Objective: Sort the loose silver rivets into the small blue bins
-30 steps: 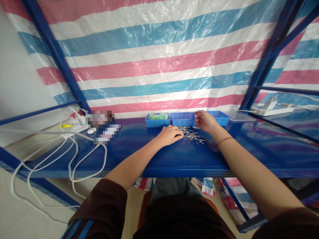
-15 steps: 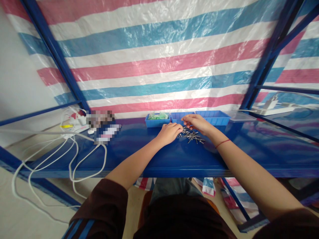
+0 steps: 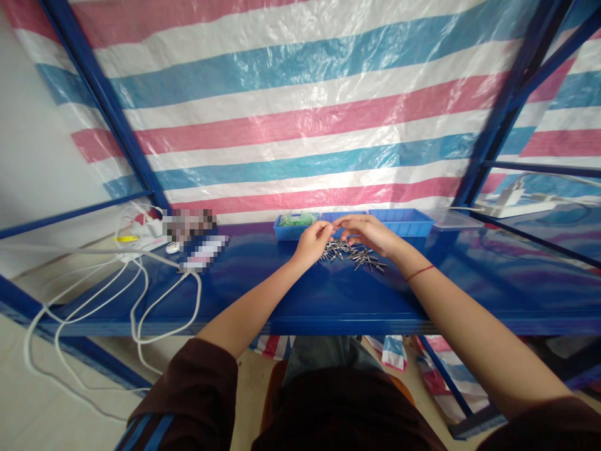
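Note:
Small metal pieces (image 3: 366,258) lie in a loose pile on the blue table (image 3: 328,300). My left hand (image 3: 313,243) is closed just above the pile's left side, thumb and fingers pinched together; whatever is between the fingertips is too small to make out. My right hand (image 3: 369,233), with a red string on the wrist, hovers over the back of the pile. Its fingers are bent and apart, close to the left fingertips, and nothing shows in them. Behind the hands are a blue bin with green bagged items (image 3: 298,219), a partly hidden middle bin (image 3: 345,215) and a wider blue bin (image 3: 404,222).
A clear plastic lid (image 3: 454,219) lies right of the bins. White cables (image 3: 200,291) and a power strip (image 3: 150,235) are on the left, beside a pixelated item (image 3: 204,252). Blue frame posts stand on both sides, before a striped sheet (image 3: 300,125).
My left hand has lifted and turned, its fingers now pinched near my right hand, showing more metal pieces beneath. My right hand has shifted slightly left, its fingers reaching toward the left fingertips.

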The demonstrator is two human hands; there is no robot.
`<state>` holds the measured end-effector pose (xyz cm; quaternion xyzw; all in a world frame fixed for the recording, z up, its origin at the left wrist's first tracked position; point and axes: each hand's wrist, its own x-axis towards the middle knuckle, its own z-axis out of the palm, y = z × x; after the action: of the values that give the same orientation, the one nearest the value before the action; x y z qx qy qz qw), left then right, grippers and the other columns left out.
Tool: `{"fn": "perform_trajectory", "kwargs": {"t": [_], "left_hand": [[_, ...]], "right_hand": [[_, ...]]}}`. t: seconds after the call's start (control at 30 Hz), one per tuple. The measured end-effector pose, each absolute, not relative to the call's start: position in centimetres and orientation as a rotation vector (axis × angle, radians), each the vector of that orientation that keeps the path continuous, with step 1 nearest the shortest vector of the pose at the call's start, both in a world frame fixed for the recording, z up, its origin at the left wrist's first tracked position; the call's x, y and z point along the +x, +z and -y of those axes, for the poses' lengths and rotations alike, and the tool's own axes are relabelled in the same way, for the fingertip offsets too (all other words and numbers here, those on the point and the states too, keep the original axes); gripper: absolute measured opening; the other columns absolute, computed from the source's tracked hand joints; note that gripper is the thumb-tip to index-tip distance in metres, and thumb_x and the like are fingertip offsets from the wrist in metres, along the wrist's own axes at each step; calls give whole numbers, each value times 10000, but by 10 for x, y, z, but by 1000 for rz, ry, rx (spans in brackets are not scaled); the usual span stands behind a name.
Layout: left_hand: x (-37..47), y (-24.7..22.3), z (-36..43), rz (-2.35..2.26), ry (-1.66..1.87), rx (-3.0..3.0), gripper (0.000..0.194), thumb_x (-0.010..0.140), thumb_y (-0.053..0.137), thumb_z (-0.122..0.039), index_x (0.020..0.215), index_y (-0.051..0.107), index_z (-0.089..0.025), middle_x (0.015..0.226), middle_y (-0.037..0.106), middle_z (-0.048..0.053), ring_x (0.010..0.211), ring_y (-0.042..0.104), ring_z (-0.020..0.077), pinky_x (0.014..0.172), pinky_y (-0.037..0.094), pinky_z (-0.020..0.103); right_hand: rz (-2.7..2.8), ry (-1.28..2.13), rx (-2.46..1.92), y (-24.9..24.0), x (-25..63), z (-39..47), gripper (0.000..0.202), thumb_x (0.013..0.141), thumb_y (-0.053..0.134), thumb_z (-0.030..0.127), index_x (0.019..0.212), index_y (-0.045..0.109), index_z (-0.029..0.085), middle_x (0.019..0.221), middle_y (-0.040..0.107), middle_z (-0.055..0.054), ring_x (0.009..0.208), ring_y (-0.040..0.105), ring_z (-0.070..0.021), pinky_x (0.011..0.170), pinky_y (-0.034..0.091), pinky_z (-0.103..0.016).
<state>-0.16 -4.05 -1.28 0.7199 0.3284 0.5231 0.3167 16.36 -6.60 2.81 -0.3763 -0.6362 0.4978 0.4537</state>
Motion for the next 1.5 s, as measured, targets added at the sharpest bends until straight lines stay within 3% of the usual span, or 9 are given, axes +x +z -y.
{"fn": "perform_trajectory", "kwargs": {"t": [0.27, 0.53, 0.77, 0.87, 1.0, 1.1, 1.2, 1.33, 1.5], "left_hand": [[1, -11, 44, -888, 1310, 1725, 216, 857, 489, -334, 885, 574, -138, 819, 655, 35, 627, 595, 88, 617, 451, 203], [3, -14, 43, -910, 1218, 1855, 240, 827, 521, -334, 928, 621, -140, 852, 674, 49, 703, 612, 120, 704, 472, 246], [-1, -16, 37, -916, 1385, 2001, 216, 818, 542, -322, 916, 635, -153, 919, 673, 45, 834, 608, 148, 789, 467, 273], [-4, -12, 39, -976, 1450, 1997, 177, 802, 566, -292, 898, 636, -161, 913, 670, 37, 800, 606, 139, 781, 477, 272], [-4, -11, 40, -1036, 1474, 2013, 190, 794, 582, -288, 926, 629, -160, 911, 656, 45, 754, 596, 129, 760, 484, 270], [-4, -13, 41, -1106, 1445, 2077, 359, 792, 591, -315, 1113, 561, -160, 932, 628, 58, 731, 580, 126, 770, 482, 290], [-5, -14, 47, -1126, 1248, 2317, 455, 807, 566, -369, 1214, 505, -174, 989, 604, 75, 868, 576, 170, 862, 454, 345], [-6, -12, 59, -1119, 837, 2637, 379, 818, 521, -449, 1145, 584, -269, 1131, 571, 65, 1092, 492, 256, 956, 377, 447], [-6, -12, 62, -1098, 650, 2736, 277, 829, 517, -405, 1043, 655, -296, 1125, 572, 49, 1070, 490, 246, 945, 362, 437]], "right_hand": [[1805, 845, -936, 20, 162, 59, 224, 716, 613, 322, 862, 683, 167, 739, 646, -34, 606, 525, -114, 516, 413, -237], [1788, 557, -971, 22, 158, 58, 229, 716, 609, 376, 732, 652, 151, 760, 672, -67, 649, 555, -145, 617, 440, -295], [1895, 270, -982, 24, 158, 65, 205, 765, 562, 329, 838, 685, 183, 857, 665, -65, 714, 564, -154, 652, 437, -289], [1913, 208, -1035, 23, 158, 66, 191, 773, 548, 309, 838, 685, 192, 865, 661, -63, 695, 555, -152, 658, 435, -294], [1984, 205, -1095, 20, 160, 60, 182, 781, 540, 312, 778, 675, 190, 852, 664, -61, 690, 551, -158, 687, 428, -308], [1936, 268, -1142, 20, 165, 54, 194, 773, 550, 331, 721, 661, 180, 768, 656, -57, 666, 546, -161, 676, 420, -309], [1619, 384, -1244, 22, 176, 47, 206, 746, 566, 340, 674, 626, 157, 643, 604, -46, 569, 512, -138, 572, 408, -281], [1056, 575, -1322, 27, 196, 39, 143, 704, 584, 282, 649, 569, 151, 560, 522, -14, 459, 427, -86, 410, 335, -217], [793, 665, -1336, 25, 212, 33, 107, 711, 565, 262, 728, 572, 157, 593, 529, -19, 407, 354, -61, 329, 281, -193]]}}
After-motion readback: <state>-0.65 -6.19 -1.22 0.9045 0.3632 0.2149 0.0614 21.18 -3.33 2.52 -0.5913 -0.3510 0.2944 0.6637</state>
